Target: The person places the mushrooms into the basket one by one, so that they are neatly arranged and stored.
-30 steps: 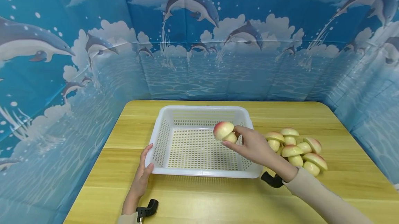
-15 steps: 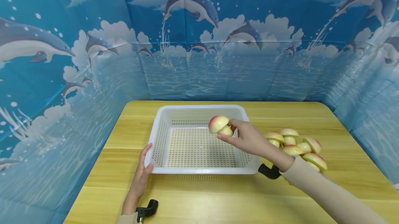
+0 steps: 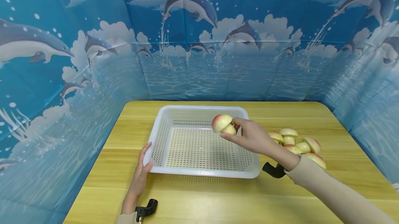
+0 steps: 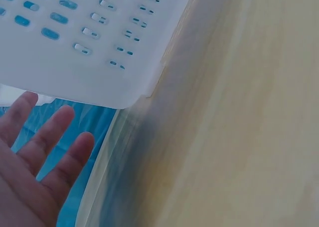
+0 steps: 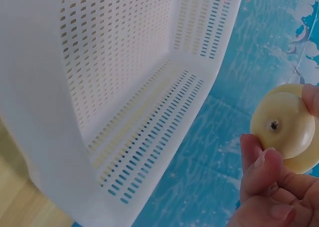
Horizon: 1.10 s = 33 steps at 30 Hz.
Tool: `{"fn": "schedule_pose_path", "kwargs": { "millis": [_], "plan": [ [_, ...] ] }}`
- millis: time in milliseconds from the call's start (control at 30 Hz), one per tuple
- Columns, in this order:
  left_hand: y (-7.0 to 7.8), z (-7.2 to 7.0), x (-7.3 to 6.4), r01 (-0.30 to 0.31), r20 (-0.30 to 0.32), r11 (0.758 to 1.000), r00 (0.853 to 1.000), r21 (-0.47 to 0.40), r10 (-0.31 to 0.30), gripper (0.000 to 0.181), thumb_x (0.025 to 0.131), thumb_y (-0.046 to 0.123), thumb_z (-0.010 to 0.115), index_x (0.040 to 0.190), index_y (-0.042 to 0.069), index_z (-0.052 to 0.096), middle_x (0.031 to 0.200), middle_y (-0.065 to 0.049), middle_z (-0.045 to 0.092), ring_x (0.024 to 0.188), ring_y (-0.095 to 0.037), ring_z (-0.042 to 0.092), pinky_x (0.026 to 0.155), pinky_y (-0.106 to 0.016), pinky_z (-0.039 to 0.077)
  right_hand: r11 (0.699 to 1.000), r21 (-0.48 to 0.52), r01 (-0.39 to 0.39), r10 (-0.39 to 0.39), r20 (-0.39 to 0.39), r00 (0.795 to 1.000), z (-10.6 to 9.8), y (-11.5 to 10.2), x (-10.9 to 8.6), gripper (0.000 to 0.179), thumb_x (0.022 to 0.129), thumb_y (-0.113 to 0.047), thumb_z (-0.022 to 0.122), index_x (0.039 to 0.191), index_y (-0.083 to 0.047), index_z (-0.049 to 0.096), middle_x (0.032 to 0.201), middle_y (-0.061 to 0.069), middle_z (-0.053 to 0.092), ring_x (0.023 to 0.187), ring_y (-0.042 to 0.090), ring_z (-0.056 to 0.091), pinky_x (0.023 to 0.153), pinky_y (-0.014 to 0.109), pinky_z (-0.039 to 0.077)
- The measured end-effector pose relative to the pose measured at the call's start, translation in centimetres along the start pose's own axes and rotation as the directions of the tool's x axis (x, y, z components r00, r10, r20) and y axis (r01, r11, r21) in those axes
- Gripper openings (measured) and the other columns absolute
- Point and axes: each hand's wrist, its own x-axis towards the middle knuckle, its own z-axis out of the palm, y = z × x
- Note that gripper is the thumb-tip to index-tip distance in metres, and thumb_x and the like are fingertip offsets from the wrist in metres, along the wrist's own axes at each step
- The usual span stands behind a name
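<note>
My right hand pinches a model mushroom with a red-blushed, pale yellow cap, holding it over the right part of a white perforated plastic basket. In the right wrist view the stem end of the mushroom faces the camera and shows a small dark mark. At the basket's left side, my left hand rests with thumb and fingertips right at the rim near the front corner. The left wrist view shows straight, spread fingers beside the basket wall. The inside of the basket holds nothing.
Several similar mushrooms lie in a cluster on the wooden table, right of the basket and partly hidden by my right forearm. A blue dolphin-print cloth hangs behind the table and along both sides.
My right hand, with the mushroom, has moved slightly up and away from me, first left and then a little back right. The basket has shifted slightly; my left hand stays at its rim.
</note>
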Motion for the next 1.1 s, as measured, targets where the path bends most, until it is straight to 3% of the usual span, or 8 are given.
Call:
{"fn": "schedule_pose_path", "kwargs": {
  "millis": [400, 633, 867, 1100],
  "plan": [
    [-0.3, 0.3, -0.3, -0.003, -0.017, 1.0, 1.0, 0.016, 0.003, 0.057, 0.094, 0.016, 0.034, 0.149, 0.017, 0.019, 0.152, -0.012, 0.018, 0.129, -0.033, 0.028, 0.096, -0.06, 0.024, 0.997, 0.07, 0.021, -0.023, 0.016, 1.0, 0.7, -0.6, 3.5, 0.04, 0.086, -0.05, 0.063, 0.098, -0.013, 0.062, 0.078, -0.003, 0.058, 0.056, 0.015, 0.047, 0.053, 0.034, 0.041],
    [-0.3, 0.4, -0.3, -0.007, -0.006, 1.0, 1.0, 0.014, 0.007, 0.057, 0.094, 0.018, 0.034, 0.148, 0.016, 0.019, 0.15, -0.012, 0.021, 0.126, -0.033, 0.031, 0.095, -0.051, 0.029, 0.993, 0.115, -0.022, 0.018, 0.034, 0.999, 1.9, -1.1, 5.9, 0.042, 0.087, -0.047, 0.064, 0.103, -0.008, 0.062, 0.08, 0.0, 0.059, 0.056, 0.016, 0.047, 0.053, 0.033, 0.04],
    [-0.4, 0.5, -0.2, -0.024, -0.004, 1.0, 1.0, 0.005, 0.024, 0.057, 0.093, 0.017, 0.034, 0.148, 0.015, 0.019, 0.15, -0.014, 0.021, 0.127, -0.035, 0.031, 0.094, -0.059, 0.027, 0.99, 0.129, -0.049, 0.044, 0.043, 0.998, 3.6, -1.1, 8.1, 0.039, 0.088, -0.049, 0.062, 0.091, -0.01, 0.061, 0.079, 0.001, 0.06, 0.057, 0.017, 0.047, 0.054, 0.032, 0.039],
    [-0.6, 0.4, -0.3, -0.02, -0.003, 1.0, 1.0, 0.009, 0.02, 0.056, 0.094, 0.017, 0.033, 0.148, 0.015, 0.019, 0.15, -0.015, 0.021, 0.127, -0.036, 0.031, 0.095, -0.06, 0.026, 0.988, 0.149, -0.039, 0.025, 0.093, 0.995, 5.4, -1.5, 9.2, 0.041, 0.087, -0.049, 0.062, 0.098, -0.01, 0.061, 0.079, 0.001, 0.059, 0.055, 0.017, 0.045, 0.054, 0.032, 0.039]
  ]
}}
